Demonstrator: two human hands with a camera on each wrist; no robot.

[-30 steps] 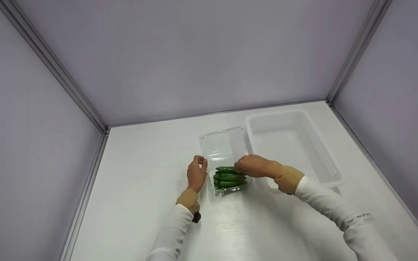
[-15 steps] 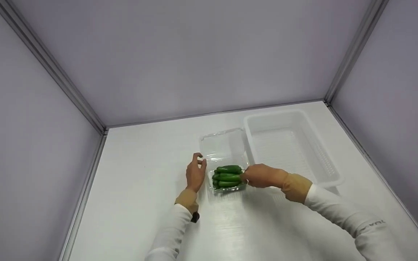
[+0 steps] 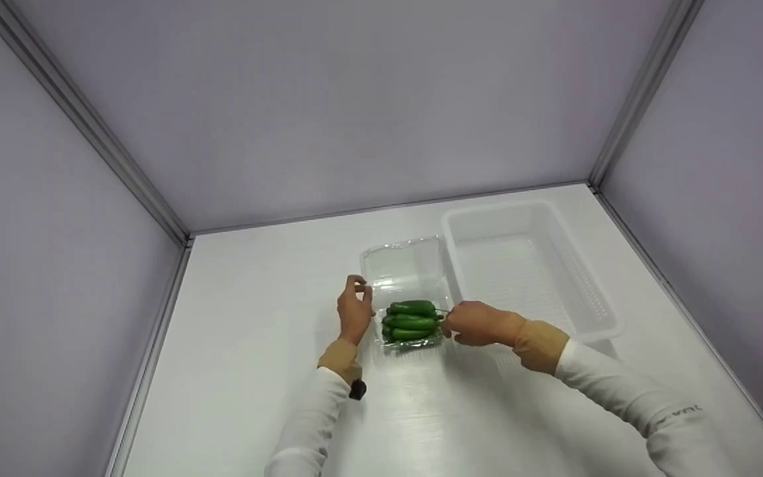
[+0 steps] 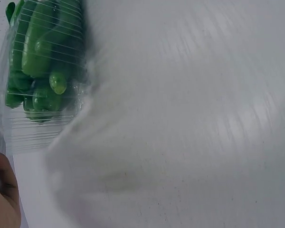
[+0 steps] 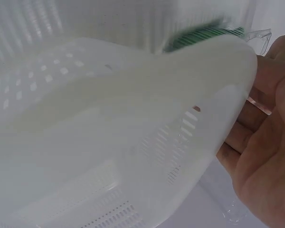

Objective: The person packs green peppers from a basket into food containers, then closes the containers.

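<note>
A clear plastic clamshell box [image 3: 406, 311] lies open on the white desk [image 3: 255, 371], its hinged lid [image 3: 401, 268] folded back toward the far wall. A pile of glossy green peppers [image 3: 410, 320] fills the nearer half of the box; in the left wrist view the peppers [image 4: 40, 52] press against the ribbed transparent wall of the box [image 4: 33, 128].

The left hand [image 3: 354, 311] sits just beside the left edge of the box, near the hinge, with its fingers loosely curled and thumb and forefinger close together. Whether that grip actually pinches the rim or only hovers at it cannot be told from the head view, and the left wrist view shows only a sliver of the hand [image 4: 2, 190].

The right hand [image 3: 477, 322] is at the right edge of the box, its fingers curled around the clear plastic rim; in the right wrist view the fingers [image 5: 256, 142] lie against that rim, so this grip is clamped on the box.

A white perforated plastic basket [image 3: 593, 291] stands just to the right of the box, touching or nearly touching the lid. Its slotted wall [image 5: 133, 142] fills most of the right wrist view.
</note>
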